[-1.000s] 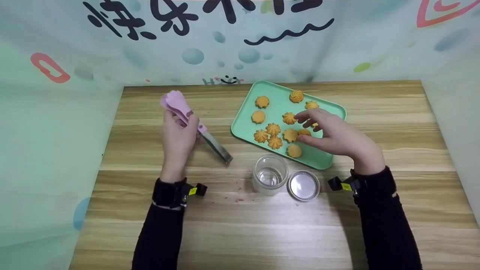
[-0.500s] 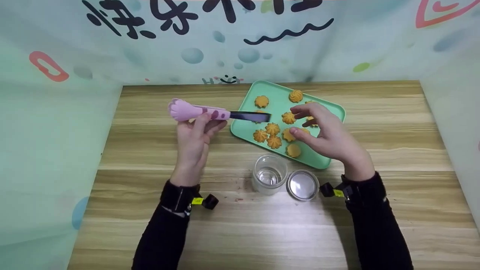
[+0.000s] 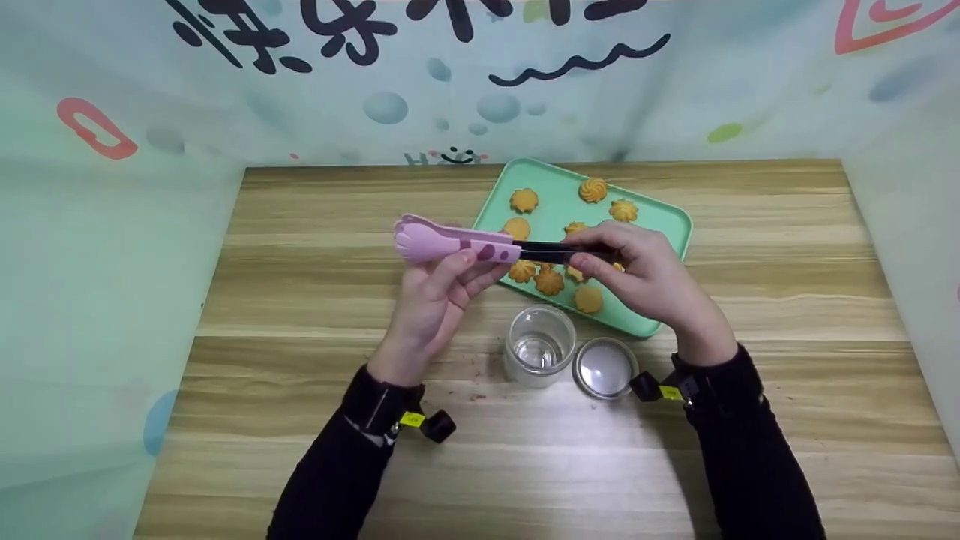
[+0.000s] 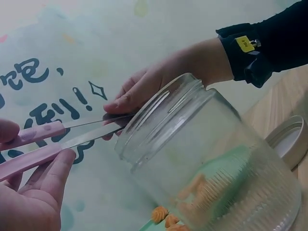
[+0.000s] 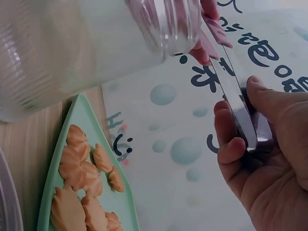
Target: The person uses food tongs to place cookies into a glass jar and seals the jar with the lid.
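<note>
A pair of tongs with pink paw-shaped tips and a metal handle is held level above the table by both hands. My left hand grips the pink part between thumb and fingers. At the metal end, my right hand has its thumb and fingers curled round the handle. Below the tongs lies a green tray with several golden cookies on it, some hidden by the right hand. A glass jar stands upright in front of the tray, its mouth uncovered.
Beside the jar on its right lies a round lid. Wooden table surrounds these things, with a few small reddish specks left of the jar. A printed cloth hangs at the back and sides.
My left hand has swung the tongs level and carried them right, over the tray. My right hand, loose above the cookies before, now holds the metal end.
</note>
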`<state>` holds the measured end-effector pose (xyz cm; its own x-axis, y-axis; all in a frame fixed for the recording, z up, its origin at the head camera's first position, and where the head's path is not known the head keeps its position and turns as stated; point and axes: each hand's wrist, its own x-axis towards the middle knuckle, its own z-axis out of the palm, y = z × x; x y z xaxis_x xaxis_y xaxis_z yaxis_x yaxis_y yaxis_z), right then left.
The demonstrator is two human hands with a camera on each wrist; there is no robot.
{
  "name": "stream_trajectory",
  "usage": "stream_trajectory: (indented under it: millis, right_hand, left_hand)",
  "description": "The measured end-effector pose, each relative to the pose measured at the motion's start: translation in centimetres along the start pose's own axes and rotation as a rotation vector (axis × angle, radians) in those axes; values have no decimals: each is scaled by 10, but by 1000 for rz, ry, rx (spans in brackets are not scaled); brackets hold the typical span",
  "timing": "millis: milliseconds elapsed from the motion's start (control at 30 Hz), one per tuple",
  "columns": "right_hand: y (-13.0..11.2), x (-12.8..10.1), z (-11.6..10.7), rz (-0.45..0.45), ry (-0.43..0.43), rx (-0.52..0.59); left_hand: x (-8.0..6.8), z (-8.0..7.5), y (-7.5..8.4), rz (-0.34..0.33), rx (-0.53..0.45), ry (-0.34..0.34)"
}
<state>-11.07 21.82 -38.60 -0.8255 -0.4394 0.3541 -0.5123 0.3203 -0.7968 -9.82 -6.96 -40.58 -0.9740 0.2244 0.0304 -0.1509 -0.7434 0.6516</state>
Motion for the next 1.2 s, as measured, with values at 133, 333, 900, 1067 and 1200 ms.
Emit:
stream_trajectory:
  millis: [133, 333, 900, 1067, 1200]
  right_hand:
    - [-2, -1, -3, -48, 23, -46]
    - [-4, -4, -14, -96, 24, -75]
    - [-33, -1, 3, -43, -101, -383]
    - [-36, 0, 12, -120, -111, -371]
    - [-34, 0, 14, -190, -108, -391]
  left_hand:
    - [1, -3, -2, -16, -8, -1]
    - [3, -6, -4, 13, 14, 24]
    - [-1, 3, -17, -38, 147, 58]
    - [-5, 6, -23, -28, 199, 1]
    - [-6, 5, -25, -22, 256, -28]
